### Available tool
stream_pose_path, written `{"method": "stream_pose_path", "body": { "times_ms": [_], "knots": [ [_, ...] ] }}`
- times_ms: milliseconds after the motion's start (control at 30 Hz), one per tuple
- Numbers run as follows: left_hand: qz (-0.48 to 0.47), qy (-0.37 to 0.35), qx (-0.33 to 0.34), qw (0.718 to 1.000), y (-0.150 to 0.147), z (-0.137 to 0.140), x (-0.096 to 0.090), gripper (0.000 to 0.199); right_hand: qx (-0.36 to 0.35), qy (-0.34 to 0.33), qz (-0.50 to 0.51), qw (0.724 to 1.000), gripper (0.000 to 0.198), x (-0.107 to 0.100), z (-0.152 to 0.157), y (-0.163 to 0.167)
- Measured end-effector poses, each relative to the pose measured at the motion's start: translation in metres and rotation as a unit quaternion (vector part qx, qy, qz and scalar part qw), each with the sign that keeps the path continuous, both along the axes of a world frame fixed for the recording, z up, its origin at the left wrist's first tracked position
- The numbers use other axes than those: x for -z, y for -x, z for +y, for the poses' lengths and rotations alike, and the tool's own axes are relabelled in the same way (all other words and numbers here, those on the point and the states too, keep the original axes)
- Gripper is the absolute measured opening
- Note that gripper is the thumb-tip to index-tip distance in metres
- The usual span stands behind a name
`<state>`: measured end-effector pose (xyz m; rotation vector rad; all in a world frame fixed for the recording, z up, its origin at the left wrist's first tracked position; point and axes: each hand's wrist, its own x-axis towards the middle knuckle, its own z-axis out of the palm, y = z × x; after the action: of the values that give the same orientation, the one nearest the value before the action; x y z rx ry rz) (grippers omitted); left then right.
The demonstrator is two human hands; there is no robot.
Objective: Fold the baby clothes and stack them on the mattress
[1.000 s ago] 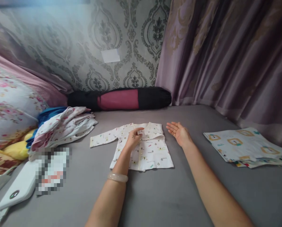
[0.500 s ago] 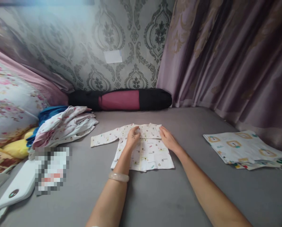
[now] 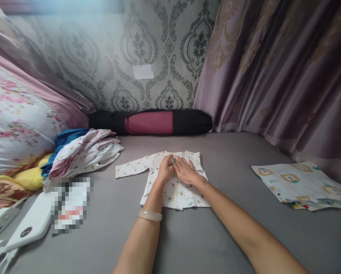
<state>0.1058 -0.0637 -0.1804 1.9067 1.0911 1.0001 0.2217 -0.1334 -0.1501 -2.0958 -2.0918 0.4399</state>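
Note:
A small white long-sleeved baby shirt with a scattered print lies flat on the grey sheet, collar away from me. Its left-hand sleeve stretches out to the side, while the right-hand sleeve is folded in across the chest, partly covered by my hands. My right hand is open, palm down, its fingers spread on the upper middle of the shirt. Close beside it, my left hand rests on the chest with fingers extended forward. A pale bangle circles my left wrist.
Folded printed cloths lie at the right. Rumpled clothes are piled at the left, near a floral pillow, a white power bank and a power strip. A black and red roll lies along the wall.
My right hand has moved left from the shirt's right edge to its middle and now lies flat there. My left hand stays on the chest. The view has shifted slightly.

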Motion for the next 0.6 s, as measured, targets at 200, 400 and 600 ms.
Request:
{"method": "stream_pose_path", "body": {
  "times_ms": [200, 400, 600],
  "knots": [
    [0.046, -0.039, -0.009, 0.998, 0.001, 0.002, 0.004, 0.051, 0.037, -0.009, -0.018, 0.999, 0.063, 0.005, -0.004, -0.007],
    [0.087, -0.056, -0.029, 0.994, 0.001, 0.004, 0.008, 0.048, 0.078, -0.018, -0.051, 0.995, 0.064, 0.007, -0.006, -0.020],
    [0.124, -0.063, -0.031, 0.990, 0.004, 0.004, 0.010, 0.044, 0.123, -0.023, -0.077, 0.989, 0.064, 0.012, -0.007, -0.041]
  ]
}}
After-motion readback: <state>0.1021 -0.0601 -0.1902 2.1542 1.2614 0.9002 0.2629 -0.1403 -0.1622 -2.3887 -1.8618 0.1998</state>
